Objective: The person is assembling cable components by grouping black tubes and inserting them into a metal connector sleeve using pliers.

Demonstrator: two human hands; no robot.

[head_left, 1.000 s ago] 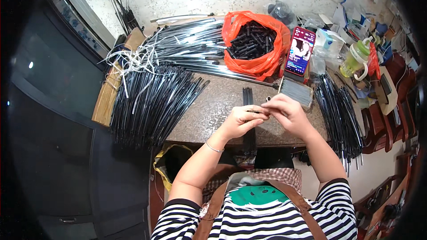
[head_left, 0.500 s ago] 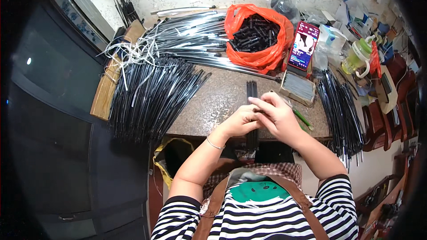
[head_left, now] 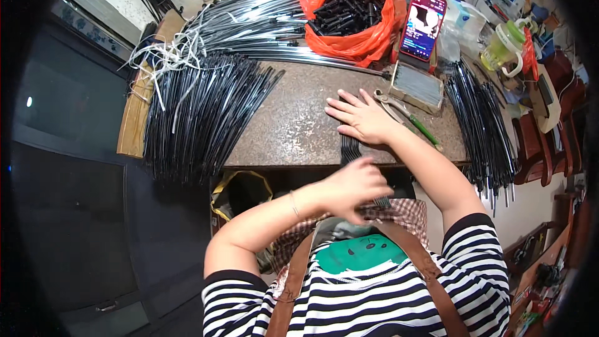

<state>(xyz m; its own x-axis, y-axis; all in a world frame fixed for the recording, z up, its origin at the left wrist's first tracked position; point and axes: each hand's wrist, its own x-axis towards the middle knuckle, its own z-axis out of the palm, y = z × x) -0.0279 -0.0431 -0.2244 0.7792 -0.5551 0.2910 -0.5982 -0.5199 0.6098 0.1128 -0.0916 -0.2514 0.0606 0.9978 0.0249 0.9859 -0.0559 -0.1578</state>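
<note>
My right hand [head_left: 369, 120] lies on the table with its fingers spread, pressing across a small row of thin black rods [head_left: 350, 150]. The rods run toward me past the table's front edge, and their far part is hidden under that hand. Over their near ends is my left hand [head_left: 354, 188], blurred by motion, its fingers partly curled; whether it grips the rods cannot be made out. Rod ends show just right of it, slanted sideways. Beside my right hand lie pliers with green handles [head_left: 425, 131].
A big bundle of black rods [head_left: 206, 118] lies at left, with silvery rods [head_left: 249, 25] behind. A red plastic bag [head_left: 393, 25] holds black tubular parts. At right are a phone [head_left: 424, 25], a box of thin pins [head_left: 417, 86], another rod bundle [head_left: 480, 125] and a green-lidded bottle [head_left: 502, 47].
My hands, together above the rods before, have parted. The right now lies flat on the rods; the left has moved toward me, over their near ends. The view has shifted, showing the table higher.
</note>
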